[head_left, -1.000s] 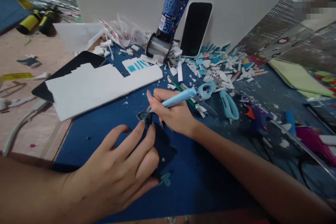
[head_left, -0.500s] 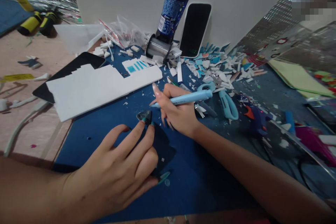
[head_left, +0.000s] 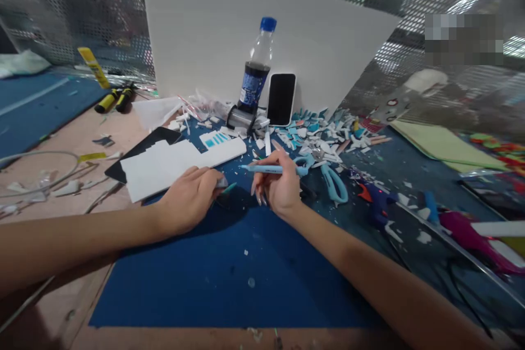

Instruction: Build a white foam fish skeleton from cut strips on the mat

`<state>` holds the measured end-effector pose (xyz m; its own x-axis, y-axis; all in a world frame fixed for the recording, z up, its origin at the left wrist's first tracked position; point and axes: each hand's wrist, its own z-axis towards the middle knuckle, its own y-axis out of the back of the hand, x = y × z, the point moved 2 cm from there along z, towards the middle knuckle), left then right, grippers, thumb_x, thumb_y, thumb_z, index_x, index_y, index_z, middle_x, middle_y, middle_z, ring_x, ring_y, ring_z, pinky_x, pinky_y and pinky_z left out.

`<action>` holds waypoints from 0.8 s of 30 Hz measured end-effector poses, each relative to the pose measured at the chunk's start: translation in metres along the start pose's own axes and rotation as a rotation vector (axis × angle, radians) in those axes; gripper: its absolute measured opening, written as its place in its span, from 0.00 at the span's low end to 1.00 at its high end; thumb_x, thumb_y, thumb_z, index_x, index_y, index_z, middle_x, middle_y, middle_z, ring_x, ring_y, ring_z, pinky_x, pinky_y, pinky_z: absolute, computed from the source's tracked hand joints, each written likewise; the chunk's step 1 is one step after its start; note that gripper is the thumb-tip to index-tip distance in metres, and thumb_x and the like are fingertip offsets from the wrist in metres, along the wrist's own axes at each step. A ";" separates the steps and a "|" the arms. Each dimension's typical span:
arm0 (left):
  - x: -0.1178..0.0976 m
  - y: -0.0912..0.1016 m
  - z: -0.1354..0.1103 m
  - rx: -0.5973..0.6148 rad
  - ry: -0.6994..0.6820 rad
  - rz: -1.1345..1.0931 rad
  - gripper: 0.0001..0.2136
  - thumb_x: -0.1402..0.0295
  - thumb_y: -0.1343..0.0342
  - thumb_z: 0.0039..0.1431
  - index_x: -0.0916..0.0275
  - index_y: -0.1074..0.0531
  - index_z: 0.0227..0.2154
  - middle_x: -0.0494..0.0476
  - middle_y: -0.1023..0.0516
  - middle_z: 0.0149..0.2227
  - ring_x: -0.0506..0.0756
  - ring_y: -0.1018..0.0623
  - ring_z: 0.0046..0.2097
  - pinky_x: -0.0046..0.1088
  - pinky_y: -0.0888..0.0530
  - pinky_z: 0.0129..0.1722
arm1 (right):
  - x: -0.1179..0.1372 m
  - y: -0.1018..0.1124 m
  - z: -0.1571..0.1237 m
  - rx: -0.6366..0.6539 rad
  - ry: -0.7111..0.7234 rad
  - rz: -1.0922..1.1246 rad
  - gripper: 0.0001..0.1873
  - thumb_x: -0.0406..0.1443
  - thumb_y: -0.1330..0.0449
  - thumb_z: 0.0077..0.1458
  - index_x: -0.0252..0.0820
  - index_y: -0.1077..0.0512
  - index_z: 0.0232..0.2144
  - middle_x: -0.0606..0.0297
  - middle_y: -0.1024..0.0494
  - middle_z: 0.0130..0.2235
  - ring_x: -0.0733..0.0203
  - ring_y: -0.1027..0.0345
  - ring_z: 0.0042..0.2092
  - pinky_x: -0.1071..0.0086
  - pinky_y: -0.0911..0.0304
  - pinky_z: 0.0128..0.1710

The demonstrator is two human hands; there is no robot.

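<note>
My right hand (head_left: 281, 183) grips a light blue pen (head_left: 266, 169), with its tip pointing left above the blue mat (head_left: 229, 295). My left hand (head_left: 192, 197) is closed, and a small greyish piece (head_left: 222, 182) shows at its fingertips; the fingers hide most of it. A gap separates the pen tip from that piece. Behind my left hand lies a white stepped foam board (head_left: 159, 167), partly over a dark flat tablet-like slab (head_left: 118, 172). Light blue scissors (head_left: 334, 183) rest to the right of my right hand.
A cola bottle (head_left: 253, 85) leans on a clear spool (head_left: 241, 118) beside a propped phone (head_left: 281, 99). White and blue scraps (head_left: 324, 139) are heaped behind my hands. A glue gun (head_left: 377, 199) lies at right, and yellow-black tools (head_left: 107, 101) at back left.
My left hand has picked the small dark piece up off the mat. My right hand still holds the pen, now more level. The view has tilted up, showing the bottle's cap.
</note>
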<state>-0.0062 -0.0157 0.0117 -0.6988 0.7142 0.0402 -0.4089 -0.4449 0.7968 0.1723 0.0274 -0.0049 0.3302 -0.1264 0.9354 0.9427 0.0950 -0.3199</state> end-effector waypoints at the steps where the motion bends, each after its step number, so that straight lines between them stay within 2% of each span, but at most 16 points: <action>1: 0.002 -0.001 0.002 0.007 0.011 0.011 0.08 0.78 0.61 0.64 0.66 0.37 0.35 0.55 0.26 0.27 0.52 0.27 0.27 0.27 0.30 0.29 | 0.000 0.001 0.000 0.013 -0.015 0.049 0.25 0.55 0.47 0.53 0.41 0.35 0.18 0.67 0.28 0.14 0.68 0.42 0.10 0.75 0.48 0.07; 5: 0.001 -0.005 0.001 0.042 -0.005 0.009 0.10 0.74 0.60 0.66 0.66 0.35 0.33 0.56 0.25 0.26 0.53 0.25 0.28 0.27 0.30 0.29 | 0.004 -0.002 -0.007 0.085 -0.054 0.096 0.25 0.54 0.49 0.53 0.41 0.34 0.18 0.67 0.29 0.13 0.69 0.45 0.09 0.76 0.49 0.07; 12: 0.001 -0.011 -0.002 0.080 -0.009 -0.020 0.11 0.72 0.61 0.66 0.66 0.33 0.33 0.56 0.25 0.26 0.54 0.27 0.27 0.29 0.32 0.29 | 0.007 -0.006 -0.013 0.122 -0.020 0.078 0.25 0.52 0.49 0.52 0.40 0.34 0.16 0.69 0.33 0.10 0.71 0.48 0.08 0.78 0.53 0.06; 16: -0.001 -0.008 -0.002 0.041 -0.043 -0.076 0.10 0.74 0.61 0.66 0.65 0.34 0.34 0.54 0.27 0.25 0.53 0.29 0.26 0.27 0.34 0.27 | 0.007 -0.011 -0.020 0.149 -0.012 0.046 0.25 0.52 0.46 0.52 0.39 0.32 0.17 0.68 0.32 0.11 0.71 0.45 0.09 0.78 0.53 0.06; 19: -0.003 -0.002 -0.002 -0.010 -0.103 -0.147 0.11 0.73 0.63 0.67 0.65 0.36 0.35 0.53 0.29 0.25 0.51 0.31 0.26 0.25 0.34 0.27 | 0.012 -0.016 -0.031 0.190 -0.001 0.018 0.25 0.52 0.49 0.56 0.39 0.29 0.22 0.70 0.32 0.13 0.70 0.44 0.10 0.78 0.49 0.07; 21: -0.004 0.002 -0.003 -0.047 -0.153 -0.198 0.12 0.71 0.65 0.68 0.65 0.37 0.35 0.54 0.30 0.25 0.51 0.32 0.25 0.26 0.34 0.27 | 0.016 -0.018 -0.039 0.256 0.090 -0.072 0.26 0.50 0.56 0.61 0.40 0.28 0.26 0.69 0.31 0.15 0.71 0.43 0.12 0.77 0.47 0.09; 22: -0.004 0.003 -0.005 -0.066 -0.190 -0.227 0.13 0.70 0.67 0.69 0.64 0.37 0.35 0.53 0.30 0.24 0.51 0.32 0.25 0.26 0.34 0.27 | 0.018 -0.020 -0.043 0.331 0.200 -0.165 0.28 0.48 0.59 0.63 0.40 0.27 0.28 0.69 0.31 0.17 0.71 0.42 0.13 0.77 0.46 0.11; 24: -0.004 0.005 -0.012 -0.095 -0.266 -0.290 0.16 0.65 0.69 0.69 0.64 0.37 0.34 0.53 0.32 0.23 0.51 0.33 0.24 0.27 0.34 0.27 | 0.018 -0.026 -0.055 0.581 0.588 -0.406 0.26 0.44 0.58 0.64 0.41 0.24 0.31 0.69 0.32 0.19 0.71 0.41 0.17 0.77 0.45 0.14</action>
<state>-0.0125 -0.0270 0.0084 -0.3751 0.9269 -0.0139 -0.6277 -0.2430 0.7395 0.1567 -0.0314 0.0115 0.1004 -0.7247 0.6817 0.8718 0.3943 0.2908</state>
